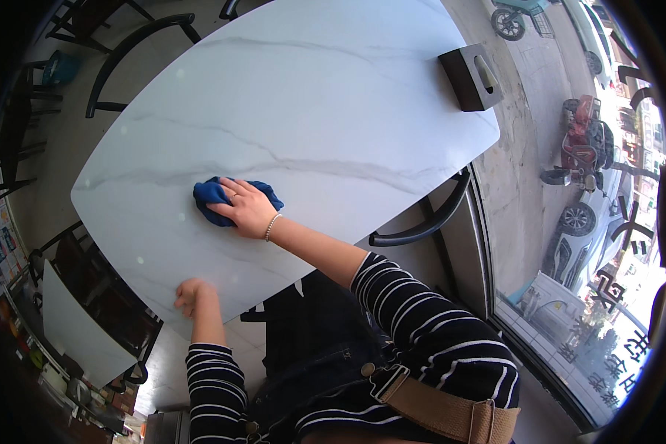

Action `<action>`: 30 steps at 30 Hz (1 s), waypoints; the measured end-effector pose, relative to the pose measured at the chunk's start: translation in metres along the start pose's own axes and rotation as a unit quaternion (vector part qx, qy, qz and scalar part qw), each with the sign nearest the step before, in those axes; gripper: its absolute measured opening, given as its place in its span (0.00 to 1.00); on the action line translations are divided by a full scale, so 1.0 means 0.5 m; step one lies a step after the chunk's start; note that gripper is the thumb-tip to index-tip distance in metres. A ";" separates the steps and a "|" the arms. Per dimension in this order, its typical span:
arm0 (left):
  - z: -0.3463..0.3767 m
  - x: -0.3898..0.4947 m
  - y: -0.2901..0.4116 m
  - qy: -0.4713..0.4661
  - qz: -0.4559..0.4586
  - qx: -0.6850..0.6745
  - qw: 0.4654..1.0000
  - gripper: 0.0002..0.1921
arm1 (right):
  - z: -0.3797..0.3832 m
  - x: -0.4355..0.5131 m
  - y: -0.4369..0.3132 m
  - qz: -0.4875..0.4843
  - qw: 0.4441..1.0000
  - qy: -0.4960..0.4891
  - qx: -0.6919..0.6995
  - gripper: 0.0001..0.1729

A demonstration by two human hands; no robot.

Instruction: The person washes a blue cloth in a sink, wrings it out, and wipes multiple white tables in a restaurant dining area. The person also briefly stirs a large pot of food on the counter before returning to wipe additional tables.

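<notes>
My right hand [250, 210] presses down on a crumpled blue cloth [210, 194], its fingers spread over the top. The cloth lies on the white marble-patterned table [311, 111], left of the tabletop's middle. A beaded bracelet [272, 226] circles my right wrist. Close to the table's near left edge is my left hand [195, 295], its fingers loosely curled and partly hidden from view. Nothing shows in that hand, and whether it touches the tabletop is unclear.
A dark tissue box [460, 77] stands near the table's far right corner. Black chairs with curved arms [430, 222] surround the table. On the right, a glass window [533, 255] bearing writing looks onto parked vehicles. Another white table [77, 327] stands at lower left.
</notes>
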State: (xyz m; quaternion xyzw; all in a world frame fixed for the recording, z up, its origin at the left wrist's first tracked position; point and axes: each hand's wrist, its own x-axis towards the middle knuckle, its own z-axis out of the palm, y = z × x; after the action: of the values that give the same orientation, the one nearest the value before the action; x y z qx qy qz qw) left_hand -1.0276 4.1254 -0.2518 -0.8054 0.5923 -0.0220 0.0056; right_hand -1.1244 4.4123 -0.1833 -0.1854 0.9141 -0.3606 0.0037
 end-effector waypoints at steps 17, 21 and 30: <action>0.083 0.078 -0.001 -0.078 -0.144 -0.948 0.273 0.22 | -0.202 -0.342 0.159 0.322 0.912 0.241 -0.085 0.33; 0.125 0.117 -0.005 -0.096 -0.099 -0.925 0.355 0.20 | -0.015 -0.340 -0.086 0.046 0.996 -0.059 0.037 0.36; 0.060 0.054 -0.007 -0.073 -0.165 -0.969 0.170 0.12 | -0.410 -0.260 0.423 0.403 0.867 0.274 -0.100 0.34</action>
State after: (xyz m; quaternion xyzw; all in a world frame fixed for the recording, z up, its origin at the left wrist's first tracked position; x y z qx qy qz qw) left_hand -1.0151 4.0999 -0.2811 -0.2419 -0.0111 0.6279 -0.7397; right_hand -1.1032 4.7336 -0.1880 0.3061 0.9048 -0.2706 -0.1202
